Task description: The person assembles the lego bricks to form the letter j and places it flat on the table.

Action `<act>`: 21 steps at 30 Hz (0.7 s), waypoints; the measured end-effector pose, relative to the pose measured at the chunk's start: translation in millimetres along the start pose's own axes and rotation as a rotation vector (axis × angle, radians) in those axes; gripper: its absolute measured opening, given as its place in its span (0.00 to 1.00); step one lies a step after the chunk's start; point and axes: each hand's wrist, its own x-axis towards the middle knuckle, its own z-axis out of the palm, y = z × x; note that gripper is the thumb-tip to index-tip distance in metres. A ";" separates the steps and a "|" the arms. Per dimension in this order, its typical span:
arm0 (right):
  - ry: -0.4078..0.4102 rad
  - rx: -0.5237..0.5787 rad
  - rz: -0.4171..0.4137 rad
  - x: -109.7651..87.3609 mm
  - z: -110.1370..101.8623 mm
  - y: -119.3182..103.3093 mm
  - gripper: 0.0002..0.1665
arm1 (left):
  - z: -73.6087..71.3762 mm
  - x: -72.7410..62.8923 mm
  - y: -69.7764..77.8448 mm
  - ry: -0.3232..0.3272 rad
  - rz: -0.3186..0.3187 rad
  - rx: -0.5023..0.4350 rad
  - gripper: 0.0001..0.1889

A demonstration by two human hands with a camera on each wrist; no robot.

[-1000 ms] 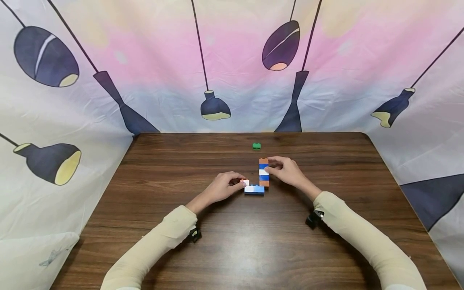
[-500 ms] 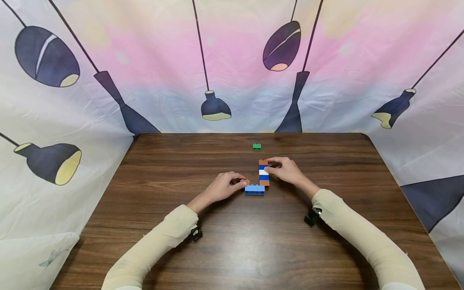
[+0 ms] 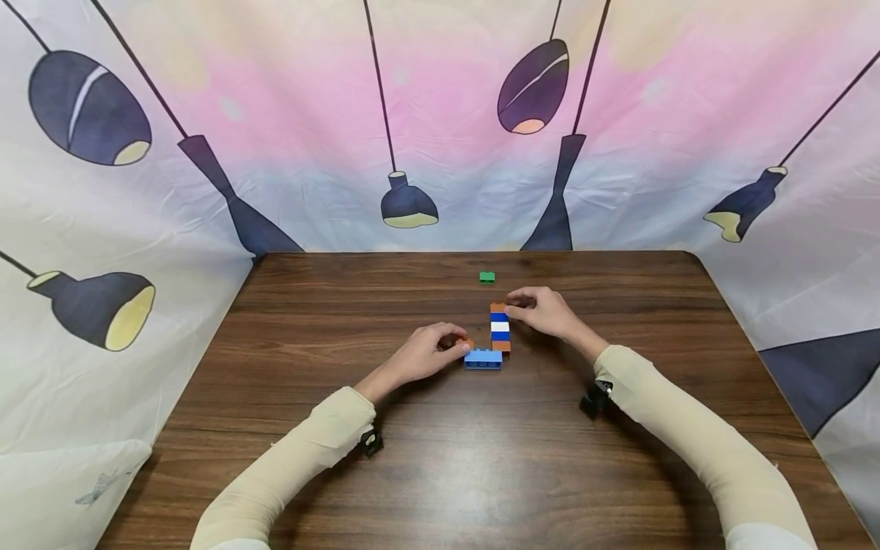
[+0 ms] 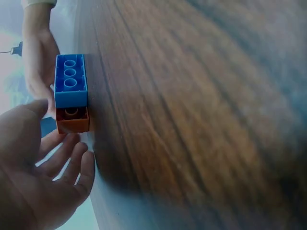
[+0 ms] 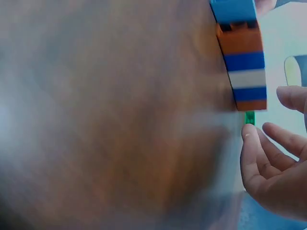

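Note:
In the head view, a light blue toy brick [image 3: 483, 360] lies on its side with its hollow underside facing me. An orange brick [image 4: 73, 123] adjoins its left end, and my left hand [image 3: 428, 357] pinches there, thumb at the near side and fingers behind. From the blue brick's right end, a row of orange, dark blue, white, dark blue and orange bricks [image 3: 499, 327] runs away from me. My right hand [image 3: 543, 312] is at the far end of that row. In the right wrist view its thumb and fingers [image 5: 250, 148] are spread, with a gap to the bricks.
A small green brick [image 3: 486, 277] sits farther back on the wooden table [image 3: 344, 305], beyond the row. A printed cloth [image 3: 454, 92] with lamp pictures hangs behind the table and along both sides.
My right hand has let go of the row's side and shifted toward its far end. The left hand stays nearly in place at the orange brick.

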 end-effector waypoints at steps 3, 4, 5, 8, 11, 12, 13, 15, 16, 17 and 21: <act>0.022 -0.030 -0.013 7.7 -8.0 1.3 0.29 | 1.8 -0.4 2.3 -0.003 -0.006 0.009 0.26; 0.027 -0.041 -0.023 10.4 -10.3 1.6 0.28 | 2.4 -0.4 3.3 -0.006 -0.005 0.012 0.28; 0.031 -0.055 -0.032 13.7 -12.2 2.1 0.28 | 2.9 -0.3 4.4 -0.012 -0.007 0.017 0.29; 0.037 -0.091 -0.077 23.9 -15.5 3.5 0.28 | 5.1 1.2 5.6 -0.027 0.001 0.041 0.31; 0.033 -0.119 -0.119 33.5 -16.4 5.1 0.27 | 7.2 3.2 5.7 -0.037 0.021 0.059 0.29; 0.033 -0.125 -0.127 36.4 -16.5 5.4 0.27 | 8.0 3.8 5.2 -0.039 0.028 0.064 0.28; 0.033 -0.133 -0.133 39.3 -16.4 5.9 0.27 | 8.5 4.2 5.0 -0.040 0.032 0.066 0.27; 0.037 -0.141 -0.138 44.6 -16.2 5.9 0.27 | 9.1 4.7 4.8 -0.039 0.041 0.064 0.25; 0.040 -0.145 -0.138 47.2 -15.8 6.0 0.27 | 9.5 4.9 4.4 -0.038 0.044 0.063 0.25; 0.044 -0.150 -0.138 49.7 -15.3 5.8 0.26 | 9.5 5.1 4.4 -0.038 0.047 0.059 0.25; 0.051 -0.164 -0.144 60.3 -12.9 6.9 0.25 | 8.9 5.4 4.7 -0.039 0.052 0.044 0.25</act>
